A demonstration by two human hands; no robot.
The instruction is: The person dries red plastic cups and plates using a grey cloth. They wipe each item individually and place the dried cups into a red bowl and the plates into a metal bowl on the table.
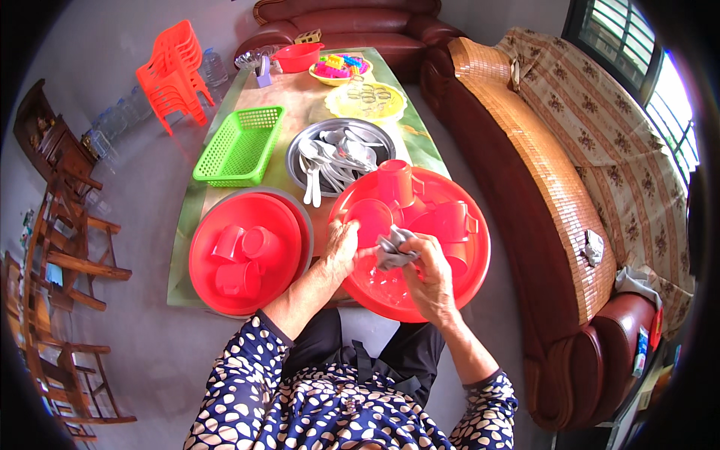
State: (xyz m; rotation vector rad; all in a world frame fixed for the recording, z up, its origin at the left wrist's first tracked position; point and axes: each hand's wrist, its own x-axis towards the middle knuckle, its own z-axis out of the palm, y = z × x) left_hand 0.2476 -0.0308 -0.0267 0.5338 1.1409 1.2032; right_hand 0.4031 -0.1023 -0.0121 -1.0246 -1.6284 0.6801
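My left hand (343, 246) grips a red mug (370, 217) over the right-hand red basin (481, 255), with the mug's round end facing up toward me. In my right hand (430, 276) is a bunched grey cloth (396, 249), pinched between the fingers close beside that mug. Several more red mugs lie in this basin, one standing up at its far side (396, 182). Some water glints in the near part of it. To the left, a second red basin (204, 277) holds three red mugs (238, 279).
Beyond the basins are a metal bowl (291, 166) of spoons, a green plastic basket (241, 150), a yellow tray (397, 112) with glasses, and a bowl of colourful blocks (339, 67). A long sofa (495, 225) runs along the right. Red stacked chairs (171, 79) stand far left.
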